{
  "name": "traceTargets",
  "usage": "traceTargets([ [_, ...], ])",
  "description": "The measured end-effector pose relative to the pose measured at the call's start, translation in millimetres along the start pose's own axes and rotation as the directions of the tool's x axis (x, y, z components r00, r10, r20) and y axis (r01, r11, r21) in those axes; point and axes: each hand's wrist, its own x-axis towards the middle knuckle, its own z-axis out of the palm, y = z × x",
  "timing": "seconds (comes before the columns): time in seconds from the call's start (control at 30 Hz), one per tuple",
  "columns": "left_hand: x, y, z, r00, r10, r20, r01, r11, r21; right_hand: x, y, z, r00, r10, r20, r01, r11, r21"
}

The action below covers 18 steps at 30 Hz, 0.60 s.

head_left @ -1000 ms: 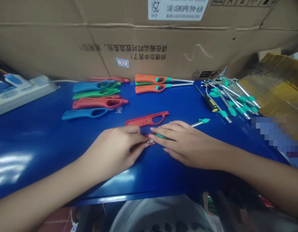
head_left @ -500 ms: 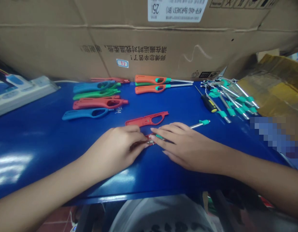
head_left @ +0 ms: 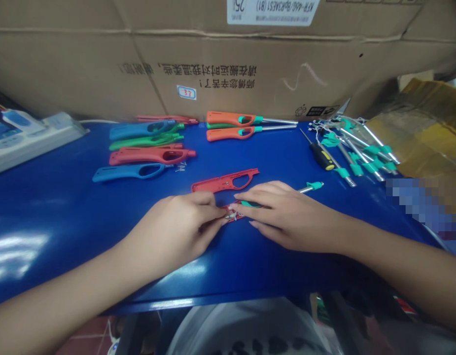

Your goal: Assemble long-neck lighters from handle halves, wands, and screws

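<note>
Just above the blue table, my left hand point(head_left: 187, 219) pinches the left end of an open red lighter half-shell point(head_left: 238, 220). Small metal and white parts show inside it, next to my fingertips. My right hand point(head_left: 287, 214) lies over the shell's other end, its fingers closed down on it and hiding much of it. A green piece point(head_left: 248, 203) peeks out under those fingers. Beyond the right hand a metal tube point(head_left: 305, 189) with a green collar point(head_left: 315, 186) sticks out. Behind both hands lies another red half-shell point(head_left: 209, 185), inner side up.
Blue, green and red lighter shells point(head_left: 150, 155) lie at back left. Orange lighters point(head_left: 231, 133) with metal tubes lie at the back. On the right are a screwdriver point(head_left: 322, 157) and several metal tubes point(head_left: 361, 148) with green parts. A cardboard box point(head_left: 102, 74) stands behind; a power strip point(head_left: 43, 140) sits left.
The right hand's fingers have shifted slightly up and right, uncovering more of the small parts and green piece. My left hand keeps its pinch. The view has tilted a little.
</note>
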Motion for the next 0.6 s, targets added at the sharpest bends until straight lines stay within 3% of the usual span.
traceTargets([
  [0.3, -0.4, 3.4, 0.3, 1.000, 0.017, -0.001, -0.017, 0.998, 0.066, 0.7, -9.8, -3.0, 0.997, -0.028, 0.068, 0.040, 0.984, -0.172],
  [0.6, -1.0, 5.3, 0.4, 0.999, -0.017, -0.039, 0.017, 1.000, 0.017, -3.0, -7.7, -5.4, 0.998, -0.005, 0.064, 0.009, 0.998, -0.059],
])
